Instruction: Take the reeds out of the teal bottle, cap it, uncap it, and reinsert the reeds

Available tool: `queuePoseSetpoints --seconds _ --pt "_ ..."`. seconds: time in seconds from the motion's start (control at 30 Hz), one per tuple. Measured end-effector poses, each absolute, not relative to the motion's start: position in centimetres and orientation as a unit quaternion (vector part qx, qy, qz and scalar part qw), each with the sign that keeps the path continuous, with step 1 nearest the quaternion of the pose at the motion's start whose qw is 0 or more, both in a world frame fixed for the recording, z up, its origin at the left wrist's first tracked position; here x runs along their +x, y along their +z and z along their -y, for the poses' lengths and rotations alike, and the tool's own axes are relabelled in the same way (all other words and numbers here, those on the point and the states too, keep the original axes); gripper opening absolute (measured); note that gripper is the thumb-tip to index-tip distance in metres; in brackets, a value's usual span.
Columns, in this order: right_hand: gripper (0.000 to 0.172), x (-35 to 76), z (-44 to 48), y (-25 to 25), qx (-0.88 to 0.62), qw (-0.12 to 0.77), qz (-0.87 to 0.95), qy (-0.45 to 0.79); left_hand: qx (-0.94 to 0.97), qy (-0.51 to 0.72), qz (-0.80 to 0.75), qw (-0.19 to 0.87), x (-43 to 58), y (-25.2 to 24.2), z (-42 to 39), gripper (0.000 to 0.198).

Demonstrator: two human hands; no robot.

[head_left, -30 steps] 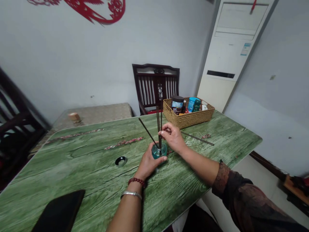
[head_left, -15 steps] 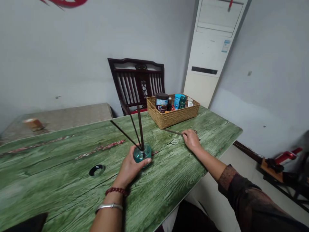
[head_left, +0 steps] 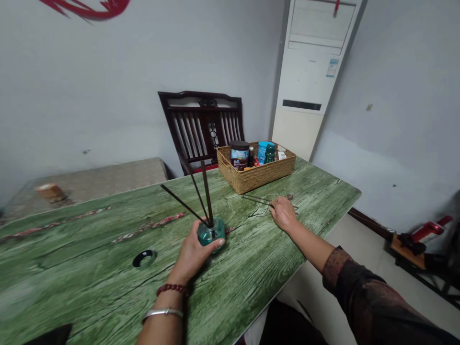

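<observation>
My left hand (head_left: 196, 249) is wrapped round a teal glass reed diffuser bottle (head_left: 211, 235), which stands upright on the green wood-grain table (head_left: 251, 278). Three dark reed sticks (head_left: 205, 196) fan out of its neck. To the left lies a black ring-shaped cap (head_left: 143, 258). Over on the right, my right hand (head_left: 283, 213) is closed on a thin dark two-pronged tool (head_left: 256, 199) lying low over the tabletop. Its prongs spread apart toward the basket, and a curved end shows past my hand. My fingers hide its middle, so its exact kind is unclear.
A woven basket (head_left: 258, 179) holding a brown-lidded jar (head_left: 239, 155), a blue tub (head_left: 264, 151) and a green bottle (head_left: 270, 154) stands at the far edge. Behind it is a dark wooden chair (head_left: 204, 124). A dark corner of an object (head_left: 52, 335) shows bottom left.
The tool under my right hand showed as one dark line and now shows two spread prongs. My left hand still holds the diffuser bottle. The view has shifted slightly.
</observation>
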State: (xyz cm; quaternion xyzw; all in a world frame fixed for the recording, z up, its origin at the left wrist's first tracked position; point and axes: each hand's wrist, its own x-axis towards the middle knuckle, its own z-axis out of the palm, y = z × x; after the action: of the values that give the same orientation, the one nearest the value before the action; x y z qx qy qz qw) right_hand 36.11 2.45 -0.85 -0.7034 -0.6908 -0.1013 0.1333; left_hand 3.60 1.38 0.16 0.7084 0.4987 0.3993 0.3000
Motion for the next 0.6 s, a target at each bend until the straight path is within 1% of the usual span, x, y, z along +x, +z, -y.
queuePoseSetpoints --seconds 0.17,0.27,0.33,0.4,0.47,0.53,0.6 --pt "0.022 35.7 -2.4 -0.4 -0.699 0.108 0.700 -0.095 0.705 0.408 -0.494 0.304 3.8 0.5 -0.9 0.073" --pt "0.024 35.6 -2.0 0.1 -0.699 0.089 0.706 -0.072 0.703 0.405 -0.493 0.313 3.9 0.8 -0.5 0.074" --pt "0.025 35.5 -1.8 0.7 -0.700 0.109 0.704 -0.055 0.700 0.404 -0.494 0.321 3.9 0.8 -0.3 0.075" --pt "0.023 35.4 -1.8 1.7 -0.691 0.184 0.698 -0.028 0.701 0.405 -0.489 0.325 3.9 0.8 -0.2 0.074" --pt "0.020 35.0 -1.9 3.2 -0.660 0.306 0.686 0.024 0.702 0.407 -0.486 0.324 3.9 0.8 -0.2 0.074" --pt "0.016 34.0 -2.0 5.1 -0.599 0.435 0.663 0.114 0.703 0.407 -0.487 0.322 3.9 0.8 -0.2 0.073" --pt "0.015 32.3 -1.9 7.3 -0.518 0.536 0.630 0.219 0.703 0.407 -0.487 0.321 3.9 0.7 -0.3 0.074"
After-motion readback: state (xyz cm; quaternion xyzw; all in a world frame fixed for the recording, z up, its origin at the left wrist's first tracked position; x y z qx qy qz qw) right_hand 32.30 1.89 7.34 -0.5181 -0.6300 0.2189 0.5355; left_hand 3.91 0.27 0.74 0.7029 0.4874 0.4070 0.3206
